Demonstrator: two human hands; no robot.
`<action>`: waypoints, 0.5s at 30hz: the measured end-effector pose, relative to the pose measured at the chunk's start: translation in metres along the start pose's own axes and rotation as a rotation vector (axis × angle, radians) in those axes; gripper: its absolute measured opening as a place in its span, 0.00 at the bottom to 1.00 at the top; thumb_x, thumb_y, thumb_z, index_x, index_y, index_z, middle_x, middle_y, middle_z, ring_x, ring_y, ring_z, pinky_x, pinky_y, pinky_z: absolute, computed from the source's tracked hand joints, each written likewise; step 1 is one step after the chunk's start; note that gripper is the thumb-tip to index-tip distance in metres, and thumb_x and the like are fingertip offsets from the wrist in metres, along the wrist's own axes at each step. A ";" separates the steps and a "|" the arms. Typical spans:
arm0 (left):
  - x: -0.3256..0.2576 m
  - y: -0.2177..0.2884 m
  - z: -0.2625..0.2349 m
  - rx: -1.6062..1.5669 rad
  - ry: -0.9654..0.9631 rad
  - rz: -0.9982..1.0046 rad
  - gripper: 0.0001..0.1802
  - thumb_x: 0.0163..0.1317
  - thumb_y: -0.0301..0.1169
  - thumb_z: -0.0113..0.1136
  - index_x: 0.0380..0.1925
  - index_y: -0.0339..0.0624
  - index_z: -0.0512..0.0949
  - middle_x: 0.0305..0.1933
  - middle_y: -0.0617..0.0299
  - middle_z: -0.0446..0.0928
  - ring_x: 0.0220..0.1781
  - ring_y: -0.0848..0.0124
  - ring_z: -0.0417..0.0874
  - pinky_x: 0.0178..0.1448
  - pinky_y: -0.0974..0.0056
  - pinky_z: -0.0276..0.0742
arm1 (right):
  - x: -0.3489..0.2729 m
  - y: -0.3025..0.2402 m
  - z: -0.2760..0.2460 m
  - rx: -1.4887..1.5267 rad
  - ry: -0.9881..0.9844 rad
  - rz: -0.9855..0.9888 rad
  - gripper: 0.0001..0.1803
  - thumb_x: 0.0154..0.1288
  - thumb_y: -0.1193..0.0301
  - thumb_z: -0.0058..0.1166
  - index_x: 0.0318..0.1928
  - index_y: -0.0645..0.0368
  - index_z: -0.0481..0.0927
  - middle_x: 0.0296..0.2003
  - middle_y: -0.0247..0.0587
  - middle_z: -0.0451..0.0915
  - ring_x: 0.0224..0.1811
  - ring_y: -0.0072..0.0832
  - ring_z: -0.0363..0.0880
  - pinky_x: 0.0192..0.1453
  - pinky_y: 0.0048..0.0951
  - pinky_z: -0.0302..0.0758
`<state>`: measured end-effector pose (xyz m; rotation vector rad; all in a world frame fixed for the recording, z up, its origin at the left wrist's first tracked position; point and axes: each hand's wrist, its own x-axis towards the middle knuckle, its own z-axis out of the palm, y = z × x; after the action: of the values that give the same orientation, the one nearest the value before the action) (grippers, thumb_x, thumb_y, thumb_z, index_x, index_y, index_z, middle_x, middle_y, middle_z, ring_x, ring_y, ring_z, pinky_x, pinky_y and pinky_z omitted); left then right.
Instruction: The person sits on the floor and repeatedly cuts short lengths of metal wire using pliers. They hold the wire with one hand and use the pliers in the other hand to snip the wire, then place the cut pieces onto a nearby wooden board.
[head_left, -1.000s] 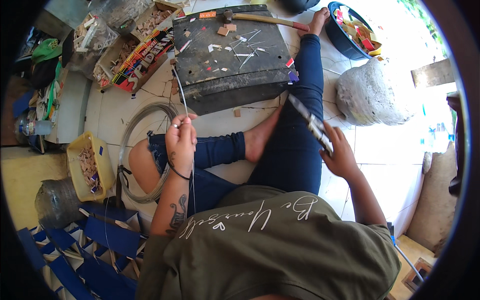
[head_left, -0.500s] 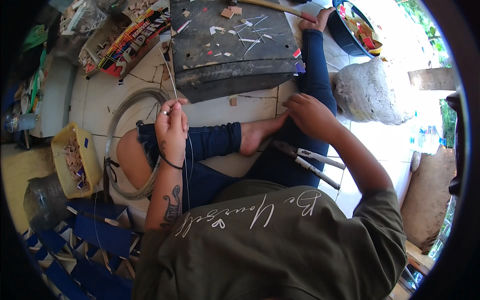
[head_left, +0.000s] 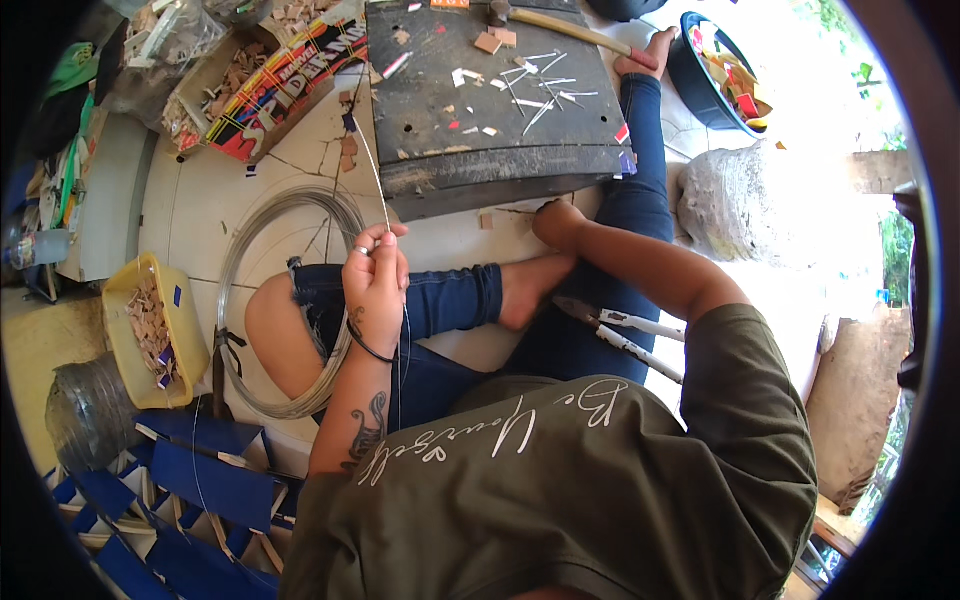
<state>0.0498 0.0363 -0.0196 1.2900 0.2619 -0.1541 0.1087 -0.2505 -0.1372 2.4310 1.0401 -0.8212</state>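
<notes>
Nearest the body, the pliers [head_left: 635, 352] lie loose across the right thigh, their 2 pale handles splayed. A shift of that leg could tip them to the tiled floor, because only the sloping cloth supports them.

Just beyond, the left hand [head_left: 376, 272] pinches the wire [head_left: 373, 172] between thumb and forefinger, leaving a straight pale length pointing up and away. If that pinch slackened, the wire could slip or swing; its bare tip could prick skin or snag the jeans. The ring-shaped coil [head_left: 285, 203] lies around the bent left knee, so a tug or a knee movement could tangle its turns.

The right hand [head_left: 558, 222] is curled near the bare foot, fingers turned away; I cannot tell whether they hold anything.

Farther out, the dark block with the worn surface [head_left: 430, 130] stands directly ahead, its front edge closing off the space before the feet. Short wire pieces [head_left: 545, 80] lie crossed on it among paper scraps, where they could catch one another. Behind them, 2 small brown squares [head_left: 488, 43] sit below the hammer [head_left: 580, 37], whose handle slants across the far side. At far right stands a dark blue tub [head_left: 690, 75] of colourful offcuts.
</notes>
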 end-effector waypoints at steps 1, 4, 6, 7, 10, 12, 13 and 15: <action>0.000 0.001 0.000 0.002 -0.005 0.018 0.10 0.69 0.32 0.42 0.38 0.39 0.71 0.14 0.73 0.58 0.13 0.85 0.54 0.17 0.78 0.51 | -0.001 -0.001 -0.007 0.020 0.006 -0.022 0.08 0.48 0.69 0.54 0.28 0.58 0.81 0.31 0.47 0.81 0.35 0.39 0.81 0.38 0.38 0.77; -0.003 0.005 -0.005 -0.012 0.019 0.032 0.10 0.69 0.33 0.42 0.39 0.38 0.71 0.14 0.73 0.58 0.12 0.85 0.54 0.16 0.78 0.50 | -0.019 -0.012 -0.047 0.273 0.157 -0.052 0.10 0.46 0.69 0.55 0.31 0.58 0.79 0.29 0.47 0.80 0.34 0.43 0.81 0.39 0.39 0.76; -0.007 0.008 -0.008 -0.030 0.055 0.032 0.11 0.69 0.33 0.42 0.39 0.38 0.71 0.14 0.73 0.58 0.12 0.85 0.53 0.16 0.79 0.50 | -0.046 -0.022 -0.082 0.561 0.313 -0.060 0.12 0.45 0.69 0.54 0.33 0.59 0.75 0.26 0.48 0.78 0.32 0.46 0.79 0.39 0.42 0.75; -0.010 0.010 -0.009 -0.032 0.064 0.014 0.11 0.69 0.33 0.41 0.39 0.38 0.70 0.14 0.73 0.58 0.12 0.85 0.53 0.16 0.79 0.50 | -0.059 -0.024 -0.101 0.661 0.454 -0.105 0.10 0.45 0.70 0.54 0.32 0.59 0.74 0.26 0.48 0.78 0.31 0.44 0.79 0.36 0.40 0.75; -0.014 0.012 -0.003 -0.013 0.048 0.000 0.10 0.69 0.33 0.41 0.39 0.38 0.70 0.14 0.73 0.58 0.12 0.85 0.53 0.16 0.79 0.50 | -0.090 -0.014 -0.154 0.807 0.820 0.014 0.08 0.46 0.70 0.54 0.29 0.60 0.75 0.24 0.47 0.78 0.28 0.41 0.80 0.34 0.37 0.76; -0.017 0.012 0.005 0.007 -0.003 -0.001 0.10 0.69 0.32 0.41 0.39 0.38 0.71 0.14 0.73 0.58 0.12 0.85 0.54 0.16 0.78 0.50 | -0.092 0.006 -0.179 0.808 0.989 0.250 0.07 0.49 0.71 0.54 0.27 0.62 0.76 0.22 0.45 0.78 0.26 0.40 0.80 0.33 0.34 0.76; -0.018 0.012 0.010 0.006 -0.035 0.009 0.11 0.69 0.32 0.41 0.39 0.38 0.71 0.14 0.73 0.58 0.12 0.85 0.54 0.16 0.78 0.50 | -0.089 0.016 -0.189 0.846 1.000 0.338 0.06 0.50 0.72 0.53 0.27 0.63 0.77 0.21 0.44 0.78 0.26 0.39 0.80 0.33 0.34 0.76; -0.020 0.013 0.016 0.014 -0.091 0.028 0.11 0.69 0.34 0.42 0.39 0.39 0.72 0.14 0.72 0.60 0.12 0.86 0.55 0.16 0.78 0.50 | -0.085 0.031 -0.197 0.875 0.985 0.443 0.09 0.55 0.70 0.52 0.34 0.63 0.78 0.25 0.46 0.79 0.28 0.39 0.80 0.36 0.34 0.76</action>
<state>0.0360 0.0237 0.0024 1.2960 0.1646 -0.1906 0.1568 -0.2104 0.0701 3.7614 0.2944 0.2259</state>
